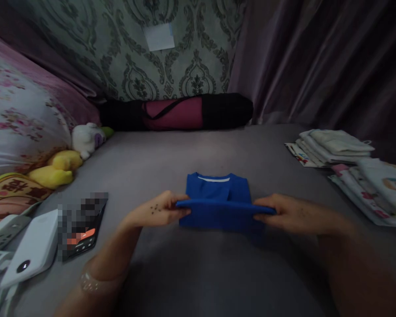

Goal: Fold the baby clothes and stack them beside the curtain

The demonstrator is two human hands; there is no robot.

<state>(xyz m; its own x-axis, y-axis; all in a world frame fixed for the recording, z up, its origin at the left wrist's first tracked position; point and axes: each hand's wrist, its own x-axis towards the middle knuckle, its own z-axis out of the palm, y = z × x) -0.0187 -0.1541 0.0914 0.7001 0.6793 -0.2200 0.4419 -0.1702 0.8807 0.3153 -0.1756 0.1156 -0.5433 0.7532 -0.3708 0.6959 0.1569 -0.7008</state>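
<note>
A blue shirt [218, 215] lies partly folded on the grey sheet, its neckline with a white strip at the far end. My left hand [163, 209] pinches the left end of a raised fold between thumb and fingers. At the other end of that fold, my right hand [280, 213] grips the fabric the same way. The fold is stretched nearly level between both hands, above the rest of the shirt. Cloth hanging below it hides part of the lower layers.
Folded clothes [333, 147] are stacked at the right, with a second stack [372, 189] nearer. On the left lie a phone [82, 224], a white power bank [33, 246], a power strip [9, 231] and plush toys [57, 169]. A long black and maroon bag [174, 113] rests along the wall.
</note>
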